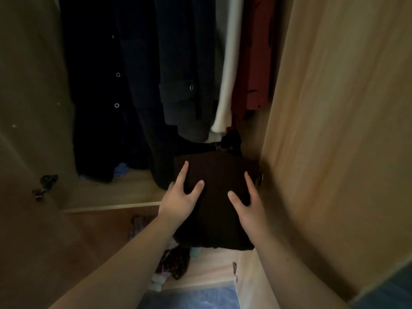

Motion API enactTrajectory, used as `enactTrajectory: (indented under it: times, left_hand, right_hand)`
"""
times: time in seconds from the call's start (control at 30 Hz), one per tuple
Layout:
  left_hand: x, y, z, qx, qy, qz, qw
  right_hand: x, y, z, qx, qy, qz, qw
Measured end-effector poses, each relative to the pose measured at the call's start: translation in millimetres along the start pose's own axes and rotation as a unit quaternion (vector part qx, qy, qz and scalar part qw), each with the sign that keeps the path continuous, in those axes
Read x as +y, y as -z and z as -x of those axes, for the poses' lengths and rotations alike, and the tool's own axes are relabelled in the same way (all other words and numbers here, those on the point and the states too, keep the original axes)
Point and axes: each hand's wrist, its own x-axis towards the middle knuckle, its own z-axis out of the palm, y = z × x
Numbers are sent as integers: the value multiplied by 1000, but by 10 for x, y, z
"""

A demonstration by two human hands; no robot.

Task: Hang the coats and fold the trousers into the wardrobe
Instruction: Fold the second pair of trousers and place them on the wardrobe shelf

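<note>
A folded pair of dark brown trousers (215, 221) lies at the front right of the wardrobe shelf (131, 190), its near end sticking out over the edge. My left hand (178, 197) grips its left side, thumb on top and fingers partly under. Gripping the right side the same way is my right hand (246, 202). Above hang dark coats (142, 85), a white garment (225, 85) and a red one (254, 63).
The open wardrobe door (334, 130) stands close on the right, another door panel (29, 108) on the left. Below the shelf lie jumbled patterned clothes (174, 264) and a blue plastic cover (194, 295). A bluish cloth (121, 170) lies under the coats.
</note>
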Motion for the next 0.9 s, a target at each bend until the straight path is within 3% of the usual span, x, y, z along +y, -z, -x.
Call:
enactTrajectory:
  times: [0.37, 0.73, 0.83, 0.9]
  left_hand:
    - [87, -285, -1876, -63, 22, 66, 996]
    - [606, -162, -2518, 43, -15, 126, 991]
    - [417, -275, -2529, 85, -63, 37, 994]
    - [71, -502, -2489, 51, -14, -41, 998]
  right_hand:
    - [-46, -271, -1778, 19, -11, -65, 998]
    - [-479, -203, -2668, 65, 91, -56, 992]
    - [-201, -300, -2661, 79, 138, -16, 987]
    - [238, -446, -2659, 66, 83, 104, 989]
